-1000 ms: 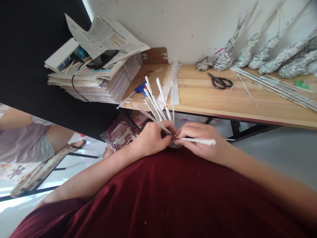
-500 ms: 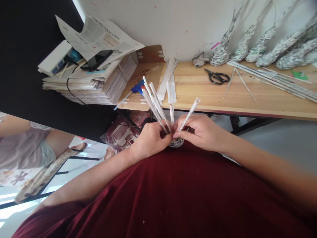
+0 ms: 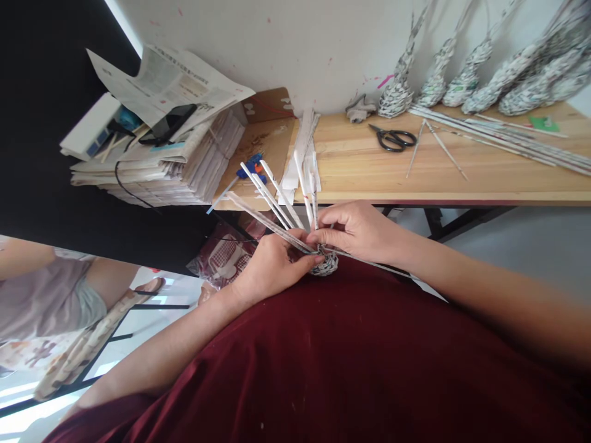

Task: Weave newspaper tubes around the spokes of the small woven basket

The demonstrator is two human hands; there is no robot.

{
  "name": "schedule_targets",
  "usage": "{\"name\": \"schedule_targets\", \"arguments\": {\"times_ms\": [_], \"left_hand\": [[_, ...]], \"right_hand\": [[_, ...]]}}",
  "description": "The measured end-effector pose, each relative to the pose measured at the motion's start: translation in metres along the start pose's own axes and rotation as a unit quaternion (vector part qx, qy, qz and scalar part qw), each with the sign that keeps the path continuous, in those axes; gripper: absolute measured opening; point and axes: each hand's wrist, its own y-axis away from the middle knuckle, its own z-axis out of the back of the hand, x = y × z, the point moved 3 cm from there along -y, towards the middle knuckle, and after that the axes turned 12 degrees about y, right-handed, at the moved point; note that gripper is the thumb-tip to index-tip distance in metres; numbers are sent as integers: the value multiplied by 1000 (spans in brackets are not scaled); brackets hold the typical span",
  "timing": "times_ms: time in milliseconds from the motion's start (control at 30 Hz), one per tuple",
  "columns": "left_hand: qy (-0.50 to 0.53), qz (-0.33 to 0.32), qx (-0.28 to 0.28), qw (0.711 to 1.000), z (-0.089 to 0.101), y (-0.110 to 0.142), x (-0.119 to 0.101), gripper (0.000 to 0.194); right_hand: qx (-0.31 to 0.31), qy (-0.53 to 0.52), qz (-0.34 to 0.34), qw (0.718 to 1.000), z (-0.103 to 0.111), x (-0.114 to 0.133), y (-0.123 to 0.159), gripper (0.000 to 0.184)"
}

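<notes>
Left hand (image 3: 276, 261) gripping woven base (image 3: 327, 266) | right hand (image 3: 355, 231) pinching tube (image 3: 314, 200) | (table edge (image 3: 438, 202) just beyond)

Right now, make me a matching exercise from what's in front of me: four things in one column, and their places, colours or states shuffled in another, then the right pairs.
Things
1. Scissors
2. Woven piece
3. Loose newspaper sheet
4. Shirt

Descriptions
A. On top of the paper stack
B. Dark red
C. Lying on the wooden table
D. Held in the left hand

Pairs: 1-C, 2-D, 3-A, 4-B
</notes>
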Motion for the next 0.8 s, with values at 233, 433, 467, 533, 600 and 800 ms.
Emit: {"name": "schedule_targets", "arguments": {"times_ms": [233,433,467,533,600,800], "left_hand": [[34,6,-10,999,-1,0,-2,14],[31,-2,-21,999,-1,2,-4,15],[32,-5,-21,999,-1,3,-3,15],[33,-12,-20,999,-2,3,-3,15],[37,-16,-20,999,-2,3,-2,15],[57,-9,-17,998,0,3,-1,20]], "right_hand": [[26,-1,-41,999,0,-1,11,9],[20,54,-47,997,-1,-2,15,17],[18,55,-40,998,-2,-2,15,18],[16,51,-26,998,-3,-2,15,19],[12,48,-13,999,-4,-3,16,18],[-20,38,-24,999,-8,-4,17,2]]}}
